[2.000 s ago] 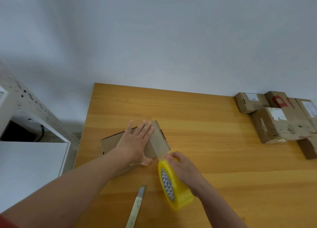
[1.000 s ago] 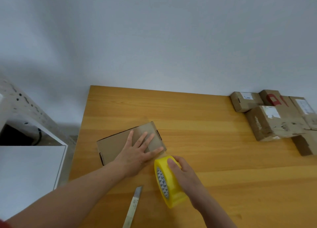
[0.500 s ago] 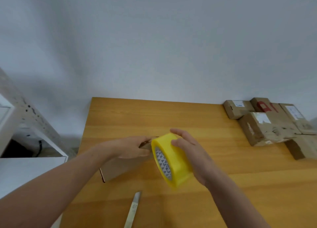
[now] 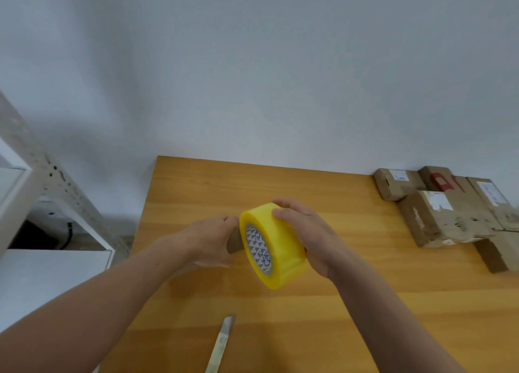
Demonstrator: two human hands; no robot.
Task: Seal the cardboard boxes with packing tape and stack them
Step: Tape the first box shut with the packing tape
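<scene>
Yellow packing-tape roll (image 4: 276,246) gripped by right hand (image 4: 309,232); left hand (image 4: 210,240), at its nine o'clock, grasps small brown cardboard box (image 4: 234,243).

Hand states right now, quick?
Left hand: grips the small brown cardboard box, mostly hidden.
Right hand: grips the yellow packing tape roll.

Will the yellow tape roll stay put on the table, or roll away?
On its rim the tape roll would probably roll: round, and the table looks smooth. Likely stiff: the right hand gripping it leaves no dent.
</scene>
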